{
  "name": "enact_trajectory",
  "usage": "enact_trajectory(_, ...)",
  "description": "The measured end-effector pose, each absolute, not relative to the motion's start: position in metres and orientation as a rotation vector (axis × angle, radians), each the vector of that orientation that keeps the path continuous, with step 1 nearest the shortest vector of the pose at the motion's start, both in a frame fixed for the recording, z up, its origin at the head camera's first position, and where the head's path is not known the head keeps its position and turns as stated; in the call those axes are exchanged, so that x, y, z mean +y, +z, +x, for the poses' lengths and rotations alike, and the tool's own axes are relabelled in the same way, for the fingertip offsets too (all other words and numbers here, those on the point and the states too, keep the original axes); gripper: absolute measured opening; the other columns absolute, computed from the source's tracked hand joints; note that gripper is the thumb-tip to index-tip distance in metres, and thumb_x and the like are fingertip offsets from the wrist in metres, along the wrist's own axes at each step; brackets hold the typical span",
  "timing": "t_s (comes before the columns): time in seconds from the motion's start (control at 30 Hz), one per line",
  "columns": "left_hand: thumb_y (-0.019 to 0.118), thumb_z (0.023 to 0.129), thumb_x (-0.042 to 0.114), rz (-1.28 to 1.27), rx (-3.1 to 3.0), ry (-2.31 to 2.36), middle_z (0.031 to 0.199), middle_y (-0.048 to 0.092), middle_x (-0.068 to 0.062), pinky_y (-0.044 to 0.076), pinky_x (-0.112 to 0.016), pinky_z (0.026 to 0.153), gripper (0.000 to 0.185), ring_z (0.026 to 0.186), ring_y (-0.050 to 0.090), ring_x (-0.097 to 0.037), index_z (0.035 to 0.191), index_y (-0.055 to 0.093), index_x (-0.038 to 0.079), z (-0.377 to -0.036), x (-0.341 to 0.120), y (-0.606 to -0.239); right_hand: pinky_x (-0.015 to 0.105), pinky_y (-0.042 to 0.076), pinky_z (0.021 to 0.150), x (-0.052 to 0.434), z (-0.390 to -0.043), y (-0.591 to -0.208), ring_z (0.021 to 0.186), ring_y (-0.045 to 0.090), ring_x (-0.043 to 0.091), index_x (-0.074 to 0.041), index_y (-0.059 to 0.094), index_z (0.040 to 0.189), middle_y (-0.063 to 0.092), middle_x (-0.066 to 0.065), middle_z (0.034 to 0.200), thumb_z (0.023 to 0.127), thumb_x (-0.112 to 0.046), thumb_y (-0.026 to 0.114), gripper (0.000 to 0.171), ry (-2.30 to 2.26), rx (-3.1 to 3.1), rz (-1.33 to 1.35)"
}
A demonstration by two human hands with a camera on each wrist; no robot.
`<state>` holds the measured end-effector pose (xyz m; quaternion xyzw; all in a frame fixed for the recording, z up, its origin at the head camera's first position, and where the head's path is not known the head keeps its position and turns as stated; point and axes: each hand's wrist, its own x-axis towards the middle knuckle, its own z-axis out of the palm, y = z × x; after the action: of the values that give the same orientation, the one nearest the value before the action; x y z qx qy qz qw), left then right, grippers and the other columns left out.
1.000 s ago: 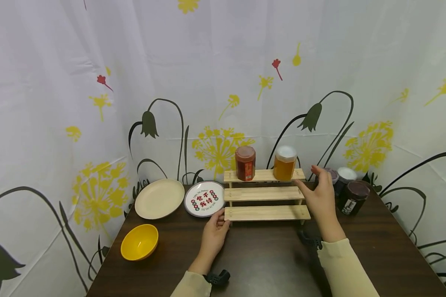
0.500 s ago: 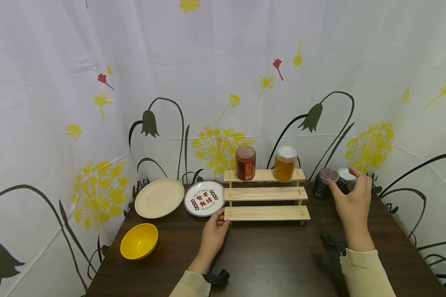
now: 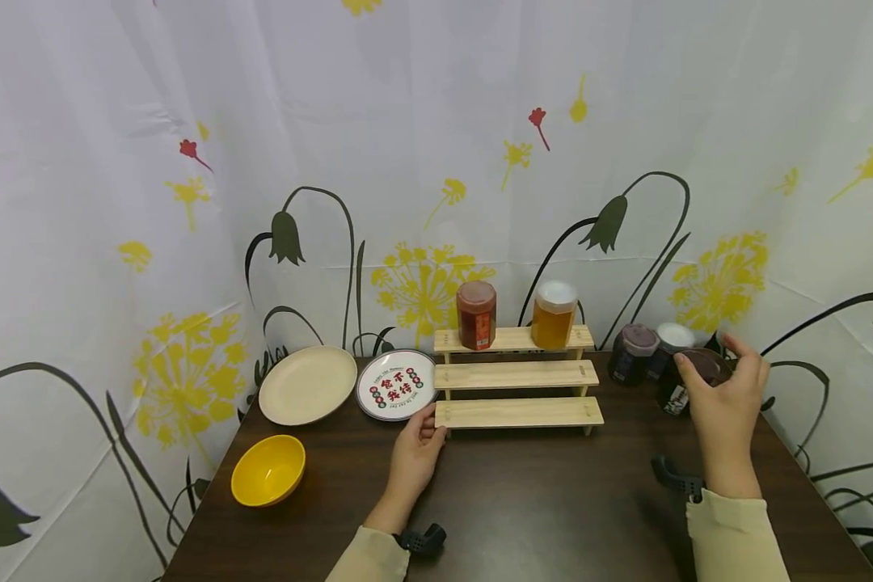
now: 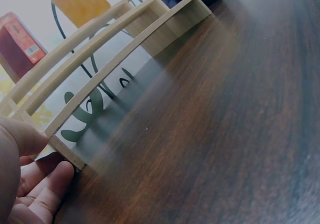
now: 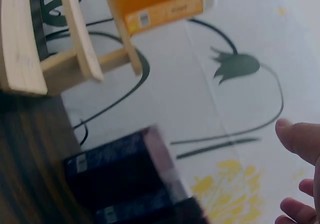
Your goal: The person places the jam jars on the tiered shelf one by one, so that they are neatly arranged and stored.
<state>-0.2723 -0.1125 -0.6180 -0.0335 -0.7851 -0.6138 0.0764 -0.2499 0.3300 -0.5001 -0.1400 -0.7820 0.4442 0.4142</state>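
My left hand (image 3: 415,457) pinches the left end of the lowest shelf of a three-tier wooden rack (image 3: 516,376). In the left wrist view its thumb lies over the shelf (image 4: 180,31), fingers beneath by the leg. On the top tier stand a reddish-brown jar (image 3: 476,315) and, to its right, a white-lidded amber jar (image 3: 553,322). Over at the right, my right hand (image 3: 731,412) is at a dark jar (image 3: 675,399), thumb by the lid's near left side. The right wrist view shows its thumb and fingers (image 5: 297,209) spread, with nothing between them.
Behind that dark jar stand a purple-lidded dark jar (image 3: 633,356) and a white-lidded jar (image 3: 675,335). Left of the rack are a printed plate (image 3: 396,412), a cream plate (image 3: 308,385) and a yellow bowl (image 3: 268,470). A patterned curtain (image 3: 422,121) hangs behind the table (image 3: 538,501).
My right hand has moved right, from beside the amber jar on the rack past the purple-lidded jar to the nearest dark jar. My left hand stays at the rack.
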Motion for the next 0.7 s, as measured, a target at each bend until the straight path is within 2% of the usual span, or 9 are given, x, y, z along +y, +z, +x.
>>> enact_trajectory(0.17, 0.072, 0.103, 0.006, -0.071, -2.386, -1.823, 0.117, 0.075, -0.016, 0.059, -0.019, 0.077, 0.046, 0.091, 0.068, -0.011, 0.148, 0.063, 0.002, -0.271, -0.114, -0.616, 0.044, 0.032, 0.129, 0.338, -0.253, -0.515, 0.15, 0.042, 0.035, -0.007, 0.039, 0.162, 0.045, 0.02, 0.156, 0.093, -0.017, 0.088, 0.086, 1.244, -1.931, -0.453)
enact_trajectory(0.37, 0.072, 0.104, 0.008, -0.055, -2.386, -1.837, 0.119, 0.074, -0.016, 0.059, -0.019, 0.079, 0.046, 0.093, 0.068, -0.012, 0.149, 0.063, 0.004, -0.272, -0.114, -0.616, 0.05, 0.022, 0.135, 0.351, -0.261, -0.541, 0.158, 0.032, 0.04, -0.008, 0.021, 0.169, 0.034, 0.024, 0.165, 0.096, -0.028, 0.084, 0.099, 1.391, -1.958, -0.524)
enact_trajectory(0.53, 0.072, 0.104, 0.008, -0.041, -2.394, -1.83, 0.118, 0.074, -0.016, 0.059, -0.019, 0.079, 0.046, 0.094, 0.068, -0.014, 0.149, 0.063, 0.004, -0.273, -0.112, -0.615, 0.055, 0.022, 0.133, 0.359, -0.268, -0.569, 0.154, 0.031, 0.043, -0.004, 0.022, 0.167, 0.031, 0.027, 0.165, 0.094, -0.028, 0.086, 0.101, 1.413, -1.98, -0.511)
enact_trajectory(0.7, 0.071, 0.104, 0.007, -0.038, -2.397, -1.832, 0.118, 0.074, -0.016, 0.059, -0.019, 0.079, 0.046, 0.093, 0.068, -0.013, 0.149, 0.062, 0.003, -0.273, -0.111, -0.614, 0.054, 0.025, 0.133, 0.362, -0.271, -0.584, 0.154, 0.032, 0.043, -0.002, 0.024, 0.166, 0.03, 0.028, 0.165, 0.093, -0.024, 0.087, 0.099, 1.439, -1.964, -0.515)
